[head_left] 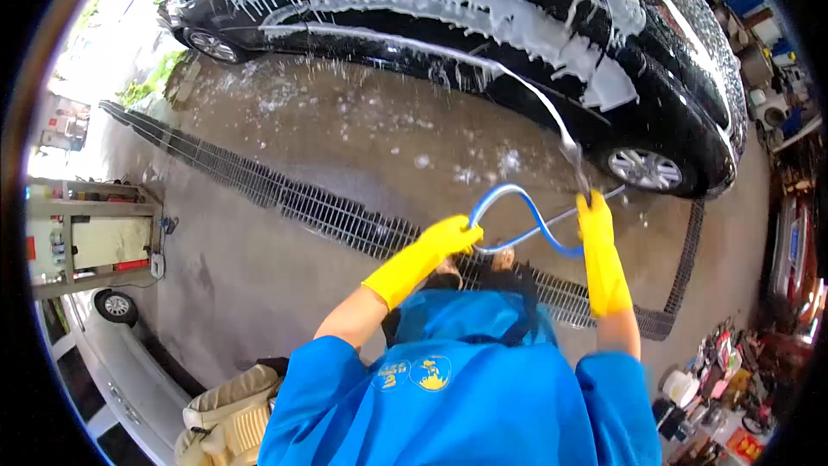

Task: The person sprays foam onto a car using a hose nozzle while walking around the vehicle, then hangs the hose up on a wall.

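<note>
Sprays foam along the car with gun in right hand, hose in left hand, likely needing slack for sweeping.

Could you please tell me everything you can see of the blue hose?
The hose is slim, smooth and flexible, apparently plastic or rubber, bright blue with pale, shiny stretches. The gloved left hand grips it. From there it arches up, dips and runs to the gloved right hand, which holds the sprayer. A paler length crosses behind towards the car's wheel. Its far end cannot be made out.
</note>
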Available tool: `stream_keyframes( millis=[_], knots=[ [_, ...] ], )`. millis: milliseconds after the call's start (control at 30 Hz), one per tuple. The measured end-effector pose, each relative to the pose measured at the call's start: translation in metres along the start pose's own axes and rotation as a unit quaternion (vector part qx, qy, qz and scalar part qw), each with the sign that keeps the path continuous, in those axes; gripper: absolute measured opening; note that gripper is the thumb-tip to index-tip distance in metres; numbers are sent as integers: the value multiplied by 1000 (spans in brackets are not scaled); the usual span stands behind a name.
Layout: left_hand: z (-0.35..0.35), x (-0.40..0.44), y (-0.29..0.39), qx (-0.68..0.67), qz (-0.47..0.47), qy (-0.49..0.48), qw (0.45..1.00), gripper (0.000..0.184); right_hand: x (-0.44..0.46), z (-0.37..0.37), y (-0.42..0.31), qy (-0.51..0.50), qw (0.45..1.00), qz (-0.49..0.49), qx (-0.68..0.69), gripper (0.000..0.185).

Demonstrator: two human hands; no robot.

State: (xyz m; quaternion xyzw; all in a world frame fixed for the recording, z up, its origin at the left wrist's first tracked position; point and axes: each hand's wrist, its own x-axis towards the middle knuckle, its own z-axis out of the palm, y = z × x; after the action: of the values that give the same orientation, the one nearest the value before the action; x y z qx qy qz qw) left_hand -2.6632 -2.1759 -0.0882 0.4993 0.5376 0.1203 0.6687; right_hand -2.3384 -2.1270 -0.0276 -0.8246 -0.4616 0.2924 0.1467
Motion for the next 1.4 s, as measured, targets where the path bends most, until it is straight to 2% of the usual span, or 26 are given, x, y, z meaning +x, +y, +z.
stream_keyframes(
  millis=[33,100,133,167,233,300,333,367,400,433,467,500,533,567,600,700,800,867,1000,1100,1167,1200,1233,1300,1333,1400],
  knots=[
    [7,-2,7,94,25,8,995,37,-28,-19,-8,2,994,90,54,44],
    [21,0,18,134,19,-9,991,41,-21,-10,50,103,987,116,47,40],
    [19,-10,35,109,25,-34,993,42,-21,-13,59,64,980,149,118,34],
    [17,-19,50,83,32,-59,994,42,-9,-3,82,87,980,151,101,30],
    [29,0,18,162,52,-3,985,42,11,18,82,66,985,147,60,32],
    [25,-5,7,76,-1,7,997,41,32,42,56,17,991,120,60,34],
    [22,-5,-3,39,-24,20,999,42,27,56,12,58,996,67,28,36],
    [12,-16,9,70,-51,51,995,35,35,72,-27,-2,998,68,-5,41],
    [12,-5,-22,-8,-64,64,996,32,59,110,-32,40,994,-79,-63,45],
    [13,8,-55,-85,-76,73,991,28,61,129,-76,17,989,-130,-63,48],
    [3,2,-55,-169,-90,68,979,23,55,144,-129,-13,983,-154,-97,49],
    [1,-4,-71,-322,-5,113,940,26,64,175,-162,-33,972,-217,-81,49],
    [-6,-11,-76,-356,2,145,923,23,59,196,-200,-43,958,-278,-50,47],
    [-12,-19,-76,-389,9,176,905,21,34,197,-257,-79,956,-268,-94,49],
    [-19,-29,-77,-400,2,188,897,21,37,224,-287,-112,937,-311,-111,49],
    [-18,-39,-93,-464,16,217,859,22,23,286,-352,-98,911,-385,-110,42],
    [-14,-51,-92,-490,16,216,845,23,0,289,-385,-124,923,-349,-108,35],
    [-12,-49,-105,-488,22,191,851,23,10,298,-368,-90,924,-364,-72,32],
    [-7,-38,-122,-460,-5,153,874,21,31,237,-293,-92,965,-236,-76,35],
    [-16,-21,-123,-425,25,81,901,23,58,173,-187,-20,988,-149,-46,34],
    [-21,1,-94,-296,-65,73,950,23,53,103,-119,41,998,-53,-14,32],
    [-20,16,-89,-191,-18,59,980,24,58,87,-73,121,993,0,-5,31],
    [-11,31,-85,-165,19,46,985,25,46,45,-46,121,991,46,45,33],
    [6,37,-16,-32,6,-21,999,29,58,15,56,195,971,113,73,33],
    [19,40,12,23,15,-27,999,30,24,-33,44,206,948,188,157,30],
    [54,43,58,128,37,-38,990,30,19,-71,104,219,919,240,225,31]
  ],
)
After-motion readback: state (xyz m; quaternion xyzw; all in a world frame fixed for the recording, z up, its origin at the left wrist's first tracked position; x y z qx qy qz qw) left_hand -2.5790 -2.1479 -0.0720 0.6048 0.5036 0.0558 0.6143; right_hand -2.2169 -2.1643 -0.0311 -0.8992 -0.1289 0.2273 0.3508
